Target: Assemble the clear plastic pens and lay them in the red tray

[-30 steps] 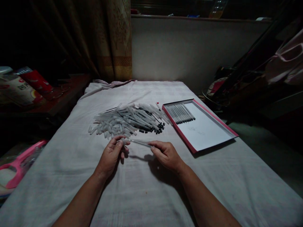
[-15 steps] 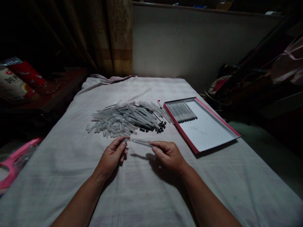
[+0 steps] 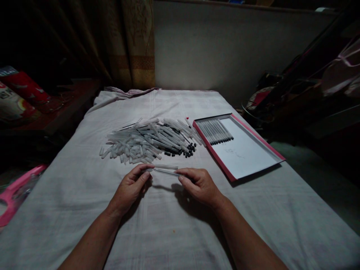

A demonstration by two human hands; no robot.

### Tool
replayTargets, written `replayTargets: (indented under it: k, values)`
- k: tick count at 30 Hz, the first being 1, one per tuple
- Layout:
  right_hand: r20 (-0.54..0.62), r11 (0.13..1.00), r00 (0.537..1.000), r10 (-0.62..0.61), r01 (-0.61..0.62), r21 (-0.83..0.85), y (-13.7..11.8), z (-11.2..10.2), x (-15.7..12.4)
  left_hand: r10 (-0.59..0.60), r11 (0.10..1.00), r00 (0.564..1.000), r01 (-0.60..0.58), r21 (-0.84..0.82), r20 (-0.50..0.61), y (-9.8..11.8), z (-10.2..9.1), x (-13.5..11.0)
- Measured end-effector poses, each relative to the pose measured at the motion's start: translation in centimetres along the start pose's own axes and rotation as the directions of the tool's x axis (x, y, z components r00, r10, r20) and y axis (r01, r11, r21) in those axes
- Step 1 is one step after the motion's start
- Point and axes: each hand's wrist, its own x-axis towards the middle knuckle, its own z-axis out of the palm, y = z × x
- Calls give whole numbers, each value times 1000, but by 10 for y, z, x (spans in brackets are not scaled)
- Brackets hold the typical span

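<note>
Two bare hands over a bed-like surface spread with a pale, faintly checked cloth [image 3: 157, 240]. Left hand [image 3: 131, 186]: thumb and index finger pinched together, no wide gap, other fingers curled beneath. From its fingertips runs a clear, straight plastic tube [image 3: 166, 166], its far end near the right fingertips; contact there cannot be told. Just below it, a slim translucent grey rod with a darker edge [image 3: 167, 172] spans the space between both hands. Right hand [image 3: 199, 185]: thumb and index finger closed on the rod's right end, remaining fingers folded in. A small pale piece shows at the left fingertips, too small to identify.

Beyond the hands, a loose heap of translucent whitish pen parts [image 3: 140, 140], tubes lying across one another, short pieces toward the left. At its right edge, a cluster of small black cylindrical plugs [image 3: 189, 151].

Right of the heap, a shallow red-rimmed tray with a white floor [image 3: 258, 163]. In its far left corner, a row of translucent black-ended pens [image 3: 215, 131] lies side by side, black ends toward the person. Dark scribbled marks on the floor nearby.
</note>
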Motion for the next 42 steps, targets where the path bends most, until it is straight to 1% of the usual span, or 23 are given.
replayTargets:
  k: [4, 7, 11, 13, 16, 18, 21, 27, 31, 35, 37, 40, 42]
  values:
    - [-2, 1000, 1000, -10, 10, 5, 0, 1, 0, 6, 1000, 1000, -6, -7, -15, 3, 2, -1]
    - [-13, 1000, 1000, 5, -5, -3, 1, 2, 0, 23, 1000, 999, -24, -5, -43, 3, 4, -1]
    - [-24, 999, 999, 29, -30, -21, 1, 1, 0, 68, 995, 995, -73, -72, -71, 3, 3, 0]
    - [-7, 1000, 1000, 25, -25, -18, 0, 2, -1, 51, 988, 997, -60, -144, -60, 4, 2, 1]
    - [15, 1000, 1000, 5, -5, -10, -3, 3, -1, -7, 971, 999, -1, -240, -33, 6, 0, 1]
    - [29, 1000, 1000, -8, 8, -10, -5, 4, -1, -24, 963, 999, 16, -270, -27, 7, -1, 2]
    - [40, 1000, 999, -18, 19, -11, -7, 6, -1, -14, 961, 1000, 9, -276, -16, 5, -1, 2]
    - [29, 1000, 1000, 9, -9, -19, -5, 7, -1, -13, 971, 1000, 13, -238, 4, 1, -1, 2]
    - [38, 1000, 999, 15, -15, -17, -4, 10, -1, 8, 983, 1000, -6, -181, 10, 1, 4, -1]
    - [103, 1000, 994, 23, -22, -10, -3, 11, -2, 36, 992, 999, -33, -119, 20, 0, 13, -5]
    - [144, 999, 989, 33, -27, -38, -3, 10, -1, 30, 997, 999, -28, -68, 34, -1, 15, -6]
    - [151, 996, 988, 31, -18, -84, -3, 7, -1, 12, 1000, 999, -13, 28, 46, -4, 10, -4]
    - [155, 997, 988, 21, -10, -73, -3, 5, -1, -3, 997, 998, -2, 72, 64, -5, 3, -3]
